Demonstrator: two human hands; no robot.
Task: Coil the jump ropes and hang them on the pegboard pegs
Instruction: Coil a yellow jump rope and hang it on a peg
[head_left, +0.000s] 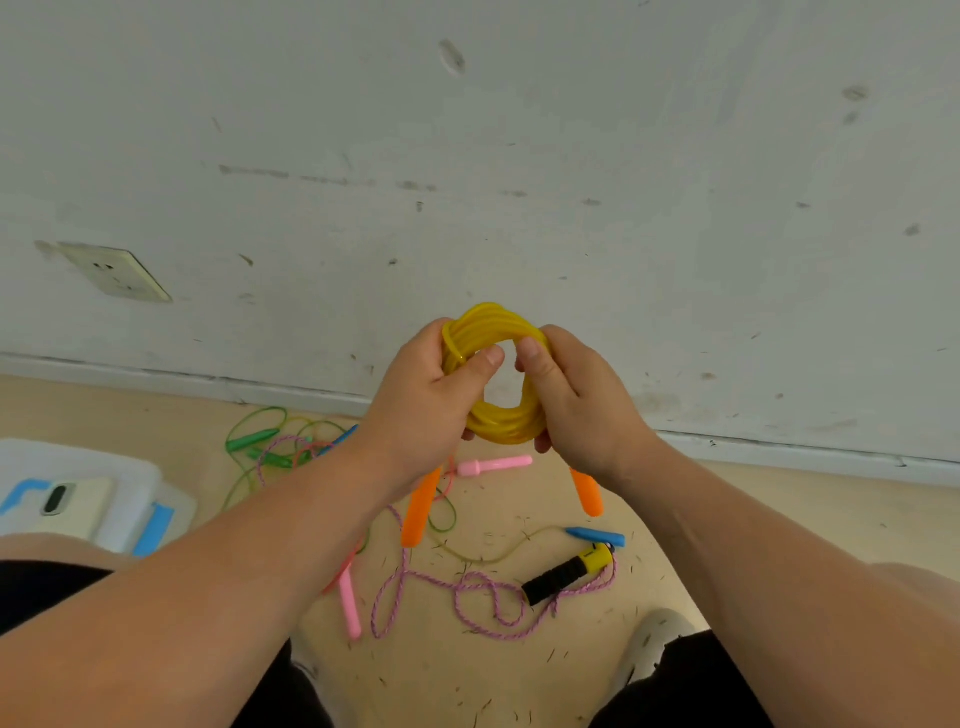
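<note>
A yellow jump rope (498, 423) is wound into a tight coil and held up in front of the wall. My left hand (426, 400) grips the coil's left side with the thumb across the strands. My right hand (576, 400) grips its right side the same way. Two orange handles hang below the hands, one (421, 506) under the left wrist and one (587, 491) under the right. No pegboard is in view.
On the floor lie a pink-and-purple braided rope (467, 592) with a black-and-yellow handle (566, 571), pink handles (493, 464), a blue handle (595, 535) and a green rope (254, 441). A clear plastic bin (130, 488) with a phone on it stands at left. A wall socket (117, 273) is at left.
</note>
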